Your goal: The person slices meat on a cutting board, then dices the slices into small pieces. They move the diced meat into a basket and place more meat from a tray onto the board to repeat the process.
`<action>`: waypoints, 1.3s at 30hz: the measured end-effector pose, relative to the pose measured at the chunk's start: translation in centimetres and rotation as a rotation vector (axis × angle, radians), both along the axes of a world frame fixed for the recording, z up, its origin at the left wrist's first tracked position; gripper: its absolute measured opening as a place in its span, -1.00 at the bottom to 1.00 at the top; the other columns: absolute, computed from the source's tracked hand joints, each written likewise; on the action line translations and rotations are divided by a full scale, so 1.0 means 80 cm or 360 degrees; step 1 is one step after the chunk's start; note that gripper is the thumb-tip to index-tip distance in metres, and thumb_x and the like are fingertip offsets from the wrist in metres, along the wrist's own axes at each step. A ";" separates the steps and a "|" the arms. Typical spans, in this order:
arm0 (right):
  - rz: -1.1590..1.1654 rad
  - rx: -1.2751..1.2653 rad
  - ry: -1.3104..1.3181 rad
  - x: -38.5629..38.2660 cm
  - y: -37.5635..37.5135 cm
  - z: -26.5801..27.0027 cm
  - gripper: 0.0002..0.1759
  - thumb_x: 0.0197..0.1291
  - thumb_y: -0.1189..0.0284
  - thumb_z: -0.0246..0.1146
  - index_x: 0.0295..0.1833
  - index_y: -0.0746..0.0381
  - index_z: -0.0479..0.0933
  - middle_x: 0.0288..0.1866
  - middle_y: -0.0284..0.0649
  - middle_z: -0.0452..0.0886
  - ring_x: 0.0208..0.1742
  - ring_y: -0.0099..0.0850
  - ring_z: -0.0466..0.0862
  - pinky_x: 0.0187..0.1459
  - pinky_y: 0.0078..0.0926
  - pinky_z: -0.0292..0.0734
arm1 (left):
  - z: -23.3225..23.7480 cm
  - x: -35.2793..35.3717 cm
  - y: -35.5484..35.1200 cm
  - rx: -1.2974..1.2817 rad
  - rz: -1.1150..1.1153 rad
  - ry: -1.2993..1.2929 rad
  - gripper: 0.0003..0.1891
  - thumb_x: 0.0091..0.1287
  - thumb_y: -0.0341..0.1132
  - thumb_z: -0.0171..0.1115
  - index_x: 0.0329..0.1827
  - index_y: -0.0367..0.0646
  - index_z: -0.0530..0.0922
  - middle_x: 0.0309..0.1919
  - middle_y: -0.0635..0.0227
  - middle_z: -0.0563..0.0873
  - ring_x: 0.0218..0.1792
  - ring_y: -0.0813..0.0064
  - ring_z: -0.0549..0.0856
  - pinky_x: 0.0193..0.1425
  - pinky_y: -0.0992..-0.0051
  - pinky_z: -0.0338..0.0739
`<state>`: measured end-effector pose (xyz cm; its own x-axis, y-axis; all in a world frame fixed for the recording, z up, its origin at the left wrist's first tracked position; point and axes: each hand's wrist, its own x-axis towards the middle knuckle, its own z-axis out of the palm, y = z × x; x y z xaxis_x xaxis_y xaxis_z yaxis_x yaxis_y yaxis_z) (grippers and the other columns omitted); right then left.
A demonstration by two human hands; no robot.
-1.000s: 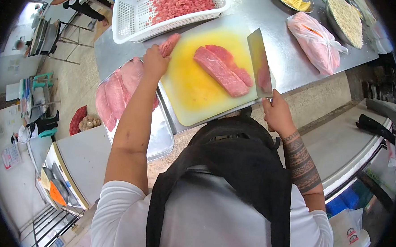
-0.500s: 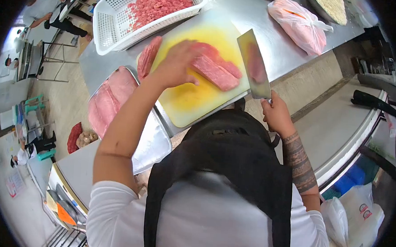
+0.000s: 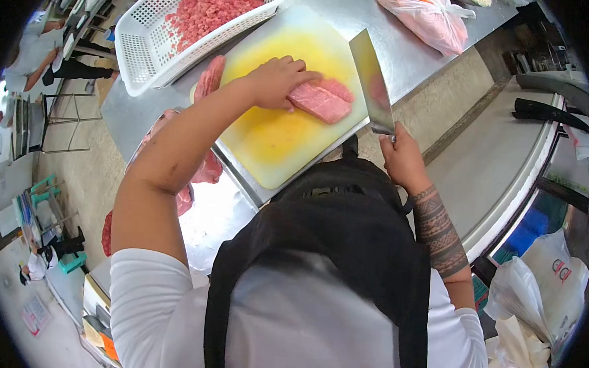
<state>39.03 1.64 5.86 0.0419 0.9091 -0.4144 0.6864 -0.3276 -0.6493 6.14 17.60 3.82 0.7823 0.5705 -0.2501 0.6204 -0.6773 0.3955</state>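
On a yellow-stained white cutting board [image 3: 259,159] lies a piece of raw pink meat [image 3: 322,102], a smaller part showing along its far side. My left hand [image 3: 280,82] grips the meat's left end, fingers bent over it and thumb on the near side, hiding that end. In my right hand [image 3: 404,156] is a cleaver [image 3: 373,85], held by its handle. Its broad blade stands over the board's right edge, apart from the meat. Another strip of meat [image 3: 209,79] rests at the board's left edge.
A white perforated basket [image 3: 138,59] with diced meat [image 3: 217,7] stands at the far left of the steel table [image 3: 337,3]. A tied plastic bag [image 3: 429,21] lies far right. A metal tray [image 3: 220,213] with meat, partly behind my left arm, sits near left. Other people are in the left background.
My left hand has come down from a raised, spread position onto the meat and closed on its left end. The cleaver stays upright at the board's right side. The view has shifted slightly.
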 end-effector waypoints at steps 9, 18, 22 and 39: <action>0.0066 0.0045 -0.0078 0.002 0.013 -0.002 -0.63 0.51 0.30 0.25 0.15 0.41 0.54 -0.14 0.31 0.72 -0.04 0.28 0.74 0.00 0.08 0.62 | 0.024 0.073 0.010 -0.0214 -0.0003 0.0293 0.01 -0.09 -0.11 0.80 0.49 -0.12 0.48 0.35 0.09 0.57 0.39 -0.02 0.57 0.46 0.04 0.55; 0.0060 0.0027 -0.0060 0.002 0.013 -0.011 -0.63 0.51 0.30 0.25 0.14 0.43 0.52 -0.11 0.33 0.72 0.00 0.31 0.73 0.02 0.11 0.61 | 0.029 0.070 -0.022 0.0007 -0.0116 0.0263 -0.15 0.15 -0.14 0.67 0.53 0.02 0.46 0.30 0.16 0.62 0.36 0.00 0.60 0.39 0.00 0.57; 0.0106 0.0104 -0.0041 -0.002 0.009 -0.003 -0.65 0.51 0.33 0.24 0.13 0.42 0.50 -0.11 0.34 0.71 0.01 0.34 0.71 0.02 0.13 0.61 | 0.006 0.056 -0.048 0.0315 -0.0134 0.0172 -0.27 0.29 -0.12 0.54 0.53 0.04 0.47 0.27 0.18 0.63 0.33 0.04 0.61 0.33 -0.02 0.55; 0.0879 0.0271 -0.0242 0.009 0.065 0.023 -0.75 0.44 0.38 0.30 0.01 0.35 0.49 -0.40 0.18 0.64 -0.24 0.26 0.70 -0.22 0.10 0.54 | -0.017 0.038 -0.266 0.0622 0.1326 -0.0979 -0.22 0.34 -0.46 0.40 0.65 -0.05 0.33 0.52 0.00 0.41 0.56 -0.10 0.42 0.66 -0.09 0.34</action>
